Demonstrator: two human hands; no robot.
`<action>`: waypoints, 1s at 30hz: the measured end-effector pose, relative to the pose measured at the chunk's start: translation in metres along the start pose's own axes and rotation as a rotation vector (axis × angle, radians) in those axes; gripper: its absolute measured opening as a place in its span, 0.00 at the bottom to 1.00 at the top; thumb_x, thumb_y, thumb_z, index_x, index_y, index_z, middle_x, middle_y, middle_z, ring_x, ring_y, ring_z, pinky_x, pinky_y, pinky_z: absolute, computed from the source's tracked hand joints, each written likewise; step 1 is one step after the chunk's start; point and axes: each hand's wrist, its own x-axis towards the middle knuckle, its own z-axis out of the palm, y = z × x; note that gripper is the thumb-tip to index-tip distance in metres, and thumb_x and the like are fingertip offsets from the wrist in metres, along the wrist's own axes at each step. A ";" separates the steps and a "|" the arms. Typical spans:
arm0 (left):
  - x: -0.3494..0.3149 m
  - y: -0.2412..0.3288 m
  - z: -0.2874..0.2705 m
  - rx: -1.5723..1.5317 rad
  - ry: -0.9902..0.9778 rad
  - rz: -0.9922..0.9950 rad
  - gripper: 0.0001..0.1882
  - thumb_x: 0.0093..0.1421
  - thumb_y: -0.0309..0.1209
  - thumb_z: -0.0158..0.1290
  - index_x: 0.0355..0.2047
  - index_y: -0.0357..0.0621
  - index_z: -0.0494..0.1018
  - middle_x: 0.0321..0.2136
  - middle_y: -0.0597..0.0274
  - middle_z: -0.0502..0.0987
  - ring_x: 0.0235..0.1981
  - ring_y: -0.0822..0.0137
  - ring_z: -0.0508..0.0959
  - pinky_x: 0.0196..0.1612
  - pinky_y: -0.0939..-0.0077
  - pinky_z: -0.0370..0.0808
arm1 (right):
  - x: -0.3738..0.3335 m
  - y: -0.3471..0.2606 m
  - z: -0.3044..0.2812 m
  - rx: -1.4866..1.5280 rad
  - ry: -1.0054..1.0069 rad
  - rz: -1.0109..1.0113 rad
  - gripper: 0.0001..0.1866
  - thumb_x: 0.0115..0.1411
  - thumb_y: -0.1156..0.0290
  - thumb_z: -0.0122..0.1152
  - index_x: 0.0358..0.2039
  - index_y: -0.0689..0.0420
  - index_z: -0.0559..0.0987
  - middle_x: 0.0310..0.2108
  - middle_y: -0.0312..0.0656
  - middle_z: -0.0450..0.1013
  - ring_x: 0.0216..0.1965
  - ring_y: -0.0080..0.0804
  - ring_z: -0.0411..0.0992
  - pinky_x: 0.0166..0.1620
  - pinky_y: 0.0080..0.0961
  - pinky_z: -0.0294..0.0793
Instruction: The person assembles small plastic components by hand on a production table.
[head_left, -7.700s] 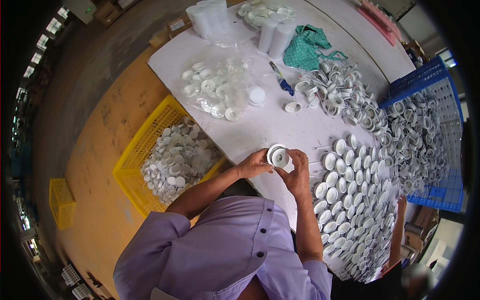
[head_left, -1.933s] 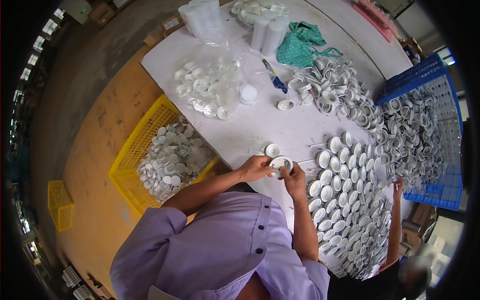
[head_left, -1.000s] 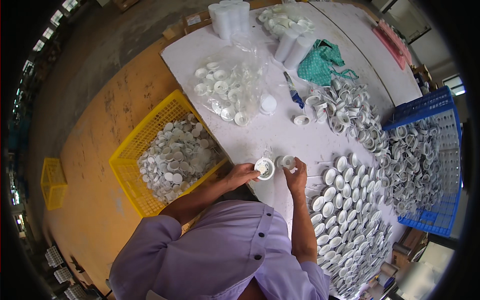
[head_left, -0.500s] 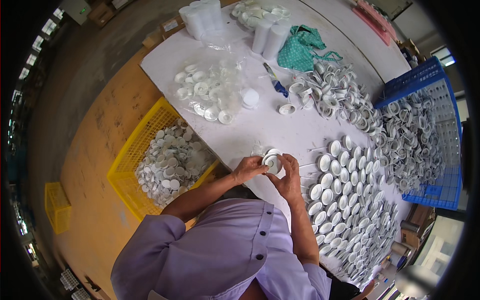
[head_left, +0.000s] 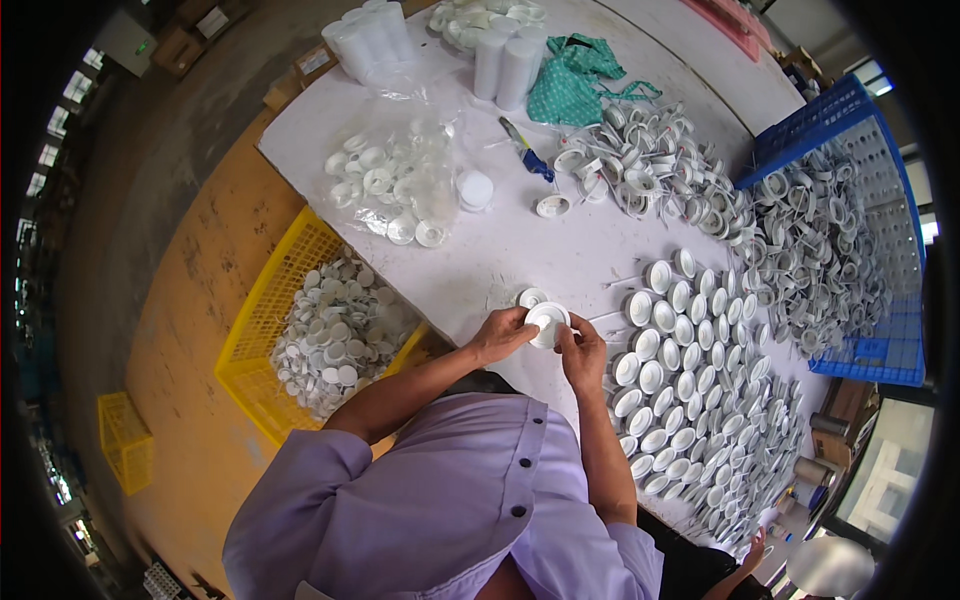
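Note:
A white round dish-shaped part (head_left: 548,326) is held between both hands over the table's near edge, its hollow face turned up toward me. My left hand (head_left: 500,336) pinches its left rim with thumb and fingers. On the right rim, my right hand (head_left: 583,355) closes with its thumb over the edge and fingers behind. Just beyond the dish lies a smaller white round piece (head_left: 532,297), partly covered by it. Rows of similar white dishes with leads (head_left: 686,385) fill the table to the right of my right hand.
A yellow crate (head_left: 255,330) of white discs stands left below the table. On the table (head_left: 440,285) are a clear bag of white rings (head_left: 385,185), stacked white discs (head_left: 474,189), a blue-handled tool (head_left: 536,162), green cloth (head_left: 565,95) and heaped wired rings (head_left: 665,165). A blue crate (head_left: 868,362) stands right.
Both hands have turned the dish so its hollow face shows more fully. The smaller round piece now shows separately beyond it. The whole view has shifted slightly.

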 end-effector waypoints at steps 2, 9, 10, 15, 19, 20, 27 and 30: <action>0.002 0.001 0.001 0.094 0.007 0.024 0.14 0.55 0.31 0.52 0.38 0.32 0.73 0.26 0.65 0.74 0.27 0.77 0.72 0.30 0.79 0.70 | 0.000 0.003 -0.002 -0.010 0.007 -0.021 0.16 0.58 0.69 0.56 0.43 0.67 0.74 0.30 0.45 0.74 0.26 0.27 0.73 0.31 0.21 0.72; 0.008 -0.011 0.010 0.064 -0.100 -0.022 0.14 0.57 0.30 0.51 0.41 0.35 0.73 0.31 0.67 0.76 0.31 0.79 0.72 0.33 0.81 0.71 | -0.007 0.007 -0.013 0.001 0.075 -0.058 0.13 0.58 0.71 0.56 0.41 0.66 0.75 0.32 0.46 0.74 0.27 0.27 0.73 0.32 0.22 0.72; 0.009 -0.012 0.012 0.055 -0.125 -0.046 0.13 0.57 0.30 0.51 0.41 0.35 0.73 0.30 0.67 0.76 0.31 0.79 0.72 0.33 0.81 0.71 | -0.008 0.010 -0.016 0.003 0.089 -0.059 0.13 0.58 0.71 0.56 0.41 0.66 0.75 0.32 0.46 0.74 0.27 0.27 0.73 0.32 0.22 0.72; 0.020 0.002 0.027 0.158 -0.269 -0.061 0.13 0.57 0.30 0.52 0.40 0.34 0.73 0.29 0.65 0.76 0.30 0.78 0.72 0.32 0.81 0.71 | -0.018 0.022 -0.035 0.007 0.141 -0.085 0.12 0.58 0.74 0.55 0.41 0.65 0.75 0.32 0.44 0.73 0.27 0.24 0.72 0.31 0.21 0.72; 0.022 0.017 0.047 0.241 -0.239 -0.174 0.12 0.56 0.30 0.52 0.38 0.33 0.74 0.27 0.63 0.76 0.27 0.76 0.73 0.29 0.79 0.71 | -0.021 0.041 -0.044 0.048 0.186 -0.094 0.17 0.53 0.74 0.61 0.44 0.64 0.74 0.33 0.44 0.72 0.26 0.24 0.71 0.31 0.20 0.72; 0.023 0.011 0.046 0.247 -0.266 -0.164 0.12 0.56 0.30 0.52 0.38 0.33 0.74 0.27 0.63 0.76 0.27 0.76 0.73 0.29 0.79 0.71 | -0.021 0.030 -0.045 -0.091 0.209 -0.182 0.23 0.50 0.73 0.64 0.47 0.63 0.72 0.37 0.45 0.71 0.27 0.27 0.71 0.31 0.22 0.72; 0.036 0.008 0.085 0.445 -0.314 -0.240 0.11 0.55 0.29 0.52 0.35 0.34 0.74 0.26 0.62 0.77 0.26 0.77 0.73 0.29 0.79 0.70 | -0.044 -0.011 -0.082 -0.683 0.128 -0.410 0.43 0.36 0.66 0.73 0.55 0.61 0.65 0.49 0.48 0.64 0.46 0.47 0.65 0.47 0.37 0.68; 0.044 -0.003 0.102 0.505 -0.366 -0.225 0.10 0.56 0.28 0.52 0.36 0.34 0.74 0.27 0.62 0.77 0.27 0.77 0.73 0.29 0.80 0.70 | -0.048 -0.003 -0.100 -0.737 0.146 -0.393 0.43 0.36 0.66 0.73 0.55 0.61 0.65 0.48 0.48 0.65 0.45 0.46 0.66 0.48 0.37 0.68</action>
